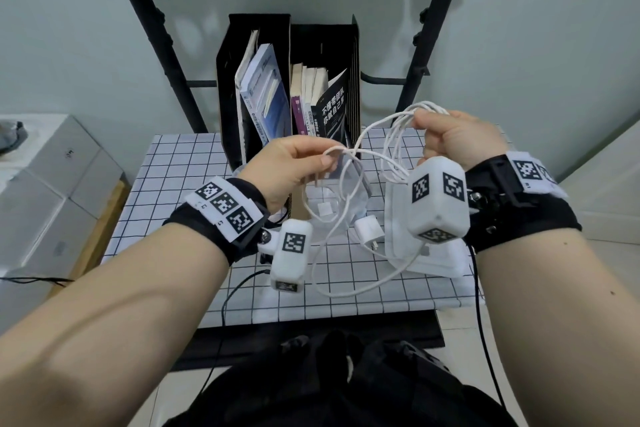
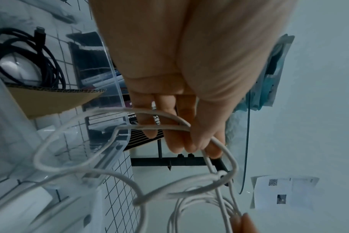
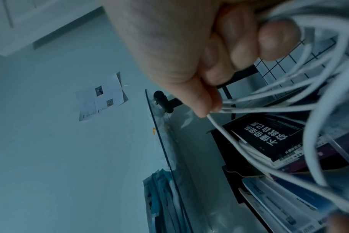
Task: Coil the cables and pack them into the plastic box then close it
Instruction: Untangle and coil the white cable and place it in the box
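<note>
I count two hands point(image 1: 294, 166) point(image 1: 457, 139), one white cable point(image 1: 349, 253), one white charger plug point(image 1: 370, 229), one clear plastic box point(image 1: 341, 199), two black file holders point(image 1: 256, 45) point(image 1: 332, 42).

Plastic box point(image 1: 360, 198) partly behind left hand point(image 1: 294, 166) & white cable point(image 1: 381, 156); lid indistinct.

We see a thin white charging cable point(image 1: 372, 156) above a white tablecloth with black grid lines point(image 1: 180, 163). Our black wrist straps point(image 1: 512, 204) carry black-and-white square code markers point(image 1: 225, 203).
</note>
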Demonstrator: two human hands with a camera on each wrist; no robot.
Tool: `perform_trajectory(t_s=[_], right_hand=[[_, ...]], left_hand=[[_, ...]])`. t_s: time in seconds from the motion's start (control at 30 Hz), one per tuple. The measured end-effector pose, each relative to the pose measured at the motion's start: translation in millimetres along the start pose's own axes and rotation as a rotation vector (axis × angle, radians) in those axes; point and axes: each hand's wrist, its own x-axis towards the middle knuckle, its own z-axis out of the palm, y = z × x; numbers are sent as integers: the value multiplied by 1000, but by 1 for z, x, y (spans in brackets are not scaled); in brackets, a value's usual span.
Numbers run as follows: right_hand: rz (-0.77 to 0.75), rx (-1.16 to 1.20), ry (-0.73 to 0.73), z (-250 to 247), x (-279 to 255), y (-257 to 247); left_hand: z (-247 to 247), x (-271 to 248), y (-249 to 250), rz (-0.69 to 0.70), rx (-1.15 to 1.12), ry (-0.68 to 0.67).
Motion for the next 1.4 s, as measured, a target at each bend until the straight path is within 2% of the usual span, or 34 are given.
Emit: perform_trajectory(t_s=[0.27,0.4,0.5,0.63,0.87,1.07,1.27,1.4], right_hand=[[-45,7,137,-3,-1,-6],[-83,-183,159,-12,5,-14],[-106,-187,155,-16,8,-19],[-127,-213,184,-16,2,-24],[-132,-126,281,-20,-15,-35],[-86,13,208,-22,-9,-29],[-87,42,177,-24,-5,-25],[-70,86,173,-30,-2,-24]], left_hand=[[-7,-2,-4,-38,257,19],[-10,-6,-12,-179,472,-85],[-14,-9,-20,-271,552,-183],[-16,-12,-24,-260,553,-208],[-23,-11,-25,-138,411,34],[-28,-4,-15,-99,189,199],[-30,2,-19,-92,207,292],[-34,4,-26,-97,286,419]])
